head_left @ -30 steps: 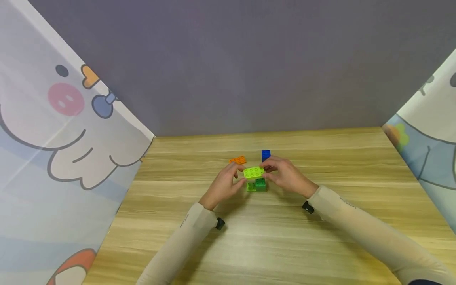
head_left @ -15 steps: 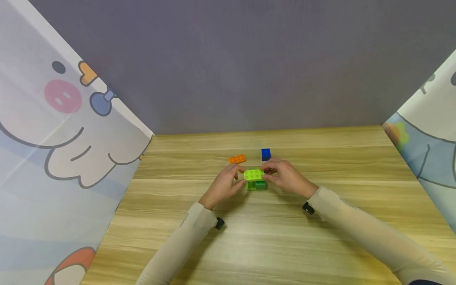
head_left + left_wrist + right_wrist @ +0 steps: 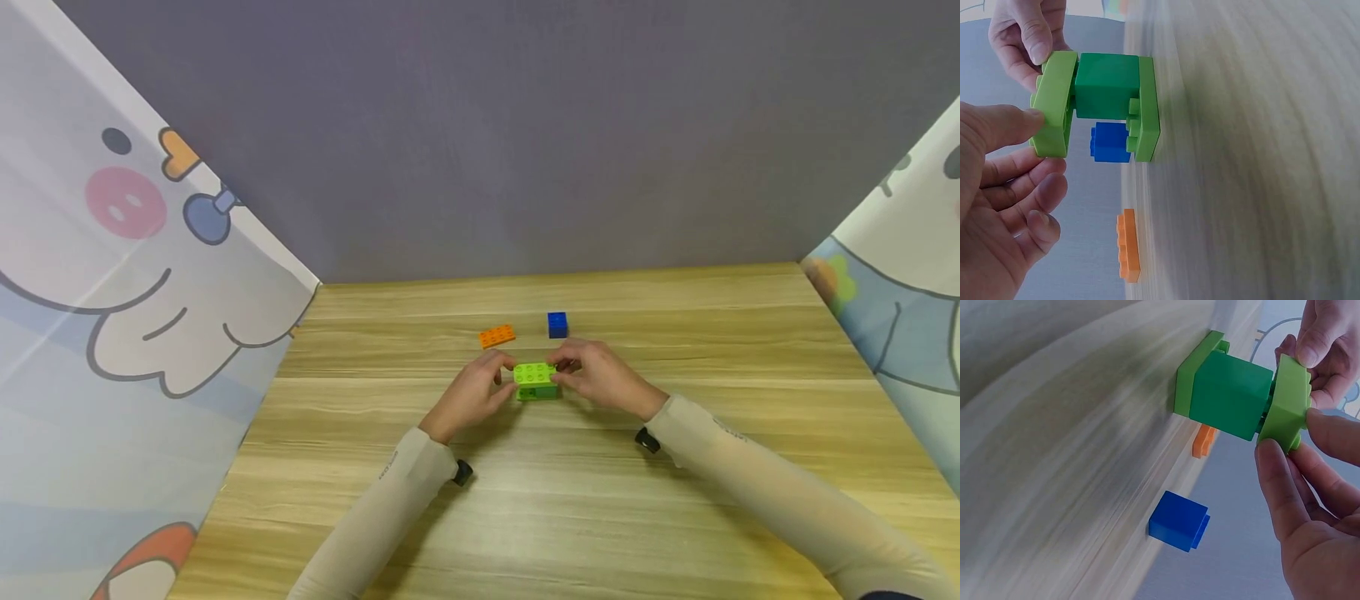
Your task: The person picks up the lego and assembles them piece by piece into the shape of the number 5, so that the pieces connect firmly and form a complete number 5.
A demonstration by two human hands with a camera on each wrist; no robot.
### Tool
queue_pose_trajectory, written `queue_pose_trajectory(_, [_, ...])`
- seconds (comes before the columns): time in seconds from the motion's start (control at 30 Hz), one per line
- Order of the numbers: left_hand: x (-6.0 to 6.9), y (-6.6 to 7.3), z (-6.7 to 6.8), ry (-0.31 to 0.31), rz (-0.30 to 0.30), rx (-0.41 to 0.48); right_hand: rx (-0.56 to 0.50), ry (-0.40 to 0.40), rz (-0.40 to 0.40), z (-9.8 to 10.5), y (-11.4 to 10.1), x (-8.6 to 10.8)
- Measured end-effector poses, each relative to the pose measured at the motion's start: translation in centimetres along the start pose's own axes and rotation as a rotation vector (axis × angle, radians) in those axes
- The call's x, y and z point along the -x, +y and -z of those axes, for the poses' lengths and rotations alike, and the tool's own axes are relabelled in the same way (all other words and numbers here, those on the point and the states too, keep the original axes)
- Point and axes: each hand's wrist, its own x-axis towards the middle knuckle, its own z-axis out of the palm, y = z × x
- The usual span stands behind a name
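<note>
Both hands pinch a lime-green building brick [image 3: 532, 373], my left hand [image 3: 472, 393] at its left end and my right hand [image 3: 603, 377] at its right end. Right under that brick is a dark green block [image 3: 1107, 85], which stands upright on one end of a light green flat brick [image 3: 1147, 112] on the table. In the left wrist view the held brick leans slightly, its right end against the block's top. The right wrist view shows the block's studs in a narrow gap, so I cannot tell whether they are fully joined.
Farther back on the wooden table [image 3: 600, 500] lie an orange flat brick [image 3: 497, 336] to the left and a blue block [image 3: 557, 325] to the right. A grey panel [image 3: 525, 150] rises behind the table, with cartoon-printed panels on both sides.
Both hands have lowered the lime-green brick toward me, over the dark green block, which it now mostly covers in the head view. The orange and blue bricks lie uncovered behind the hands.
</note>
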Motion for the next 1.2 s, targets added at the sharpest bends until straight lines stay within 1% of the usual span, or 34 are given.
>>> queue_pose_trajectory(0.1, [0.07, -0.02, 0.00, -0.004, 0.000, 0.005, -0.004, -0.005, -0.004, -0.06, -0.04, -0.05])
queue_pose_trajectory(0.47, [0.16, -0.07, -0.11, 0.013, -0.005, 0.014, -0.025, -0.014, -0.008, -0.02, -0.19, -0.02])
queue_pose_trajectory(0.7, [0.17, -0.19, -0.14, 0.003, 0.010, 0.034, -0.032, -0.019, -0.057, -0.15, -0.26, -0.02])
queue_pose_trajectory(0.87, [0.10, -0.26, -0.06, -0.012, 0.027, 0.050, -0.017, -0.023, -0.059, -0.05, -0.23, -0.15])
queue_pose_trajectory(1.03, [0.08, -0.36, -0.11, -0.018, 0.031, 0.058, -0.013, -0.044, -0.061, 0.16, -0.28, -0.32])
queue_pose_trajectory(1.2, [0.09, -0.47, -0.21, -0.017, 0.029, 0.065, -0.025, -0.073, -0.086, 0.42, -0.63, -0.53])
